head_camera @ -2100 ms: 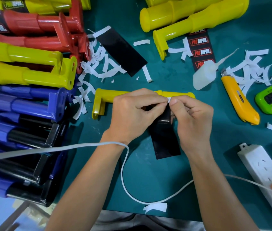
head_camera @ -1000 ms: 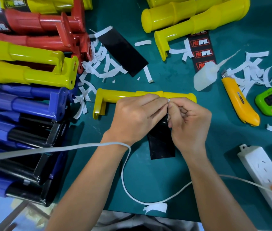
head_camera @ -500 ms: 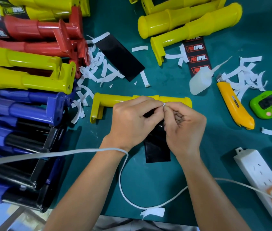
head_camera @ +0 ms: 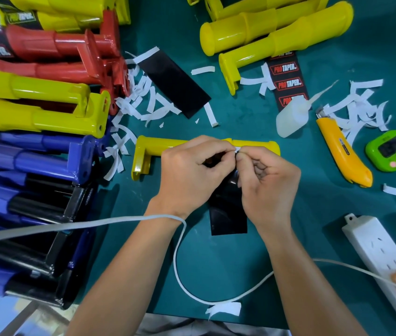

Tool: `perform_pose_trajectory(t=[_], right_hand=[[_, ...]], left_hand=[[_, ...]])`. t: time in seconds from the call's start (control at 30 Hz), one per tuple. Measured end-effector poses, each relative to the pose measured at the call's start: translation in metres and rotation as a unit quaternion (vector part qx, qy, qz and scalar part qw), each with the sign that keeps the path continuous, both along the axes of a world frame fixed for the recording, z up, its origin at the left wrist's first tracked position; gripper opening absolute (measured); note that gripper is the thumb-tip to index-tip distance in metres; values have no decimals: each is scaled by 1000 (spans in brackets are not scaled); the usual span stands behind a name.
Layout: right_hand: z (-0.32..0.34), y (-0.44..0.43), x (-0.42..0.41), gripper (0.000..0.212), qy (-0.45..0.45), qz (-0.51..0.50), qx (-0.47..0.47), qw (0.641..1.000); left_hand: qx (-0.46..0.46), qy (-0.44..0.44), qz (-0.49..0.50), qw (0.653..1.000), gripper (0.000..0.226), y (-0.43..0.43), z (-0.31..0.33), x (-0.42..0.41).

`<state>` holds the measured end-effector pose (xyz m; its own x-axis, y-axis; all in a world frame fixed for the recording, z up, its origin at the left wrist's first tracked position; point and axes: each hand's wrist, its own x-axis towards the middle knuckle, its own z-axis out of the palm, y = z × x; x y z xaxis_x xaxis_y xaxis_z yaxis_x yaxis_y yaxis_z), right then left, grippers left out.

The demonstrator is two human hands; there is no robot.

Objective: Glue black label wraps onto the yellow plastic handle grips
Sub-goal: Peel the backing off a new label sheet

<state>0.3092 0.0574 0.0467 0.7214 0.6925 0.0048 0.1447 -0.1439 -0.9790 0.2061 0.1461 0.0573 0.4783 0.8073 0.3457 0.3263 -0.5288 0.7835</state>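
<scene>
Label wrap: black label wrap (head_camera: 228, 214) lies on the green surface (head_camera: 216, 263), long axis running away from the person, its far end up between the hands.
Handle grip: yellow handle grip (head_camera: 158, 146) lies crosswise just beyond the knuckles, both hands equally near.
Left hand: left hand (head_camera: 189, 173) pinched shut on the wrap's far end.
Right hand: right hand (head_camera: 267, 183) pinches a white backing strip (head_camera: 237, 149), probably peeling it.
Glue: glue bottle (head_camera: 289, 117) lies on its side far right; contents unclear.

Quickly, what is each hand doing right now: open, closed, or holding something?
Left hand: closed, pinching the top edge of the black label.
Right hand: closed, pinching a small white strip at the same edge.
</scene>
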Motion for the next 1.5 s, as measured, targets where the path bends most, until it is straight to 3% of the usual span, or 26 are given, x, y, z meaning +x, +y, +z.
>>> perform_pose_trajectory(t=[0.5, 0.9, 1.13, 1.23, 1.33, 1.5], right_hand=[[8, 1, 5, 21, 103, 18, 29, 994], [9, 2, 7, 23, 99, 31, 43, 994], [12, -1, 9, 20, 148, 43, 80, 985], [12, -2, 10, 14, 126, 58, 61, 988], [10, -2, 10, 21, 104, 32, 64, 992], [13, -6, 14, 24, 94, -31, 92, 991]], left_hand=[[-60, -5, -10, 998, 8, 0, 3, -1], [-132, -27, -18, 991, 12, 2, 7, 0], [20, 26, -15, 999, 8, 6, 8, 0], [-34, 22, -22, 999, 9, 7, 6, -2], [-121, -25, -42, 991, 4, 8, 7, -2], [-236, -98, -32, 966, 26, 12, 7, -6]])
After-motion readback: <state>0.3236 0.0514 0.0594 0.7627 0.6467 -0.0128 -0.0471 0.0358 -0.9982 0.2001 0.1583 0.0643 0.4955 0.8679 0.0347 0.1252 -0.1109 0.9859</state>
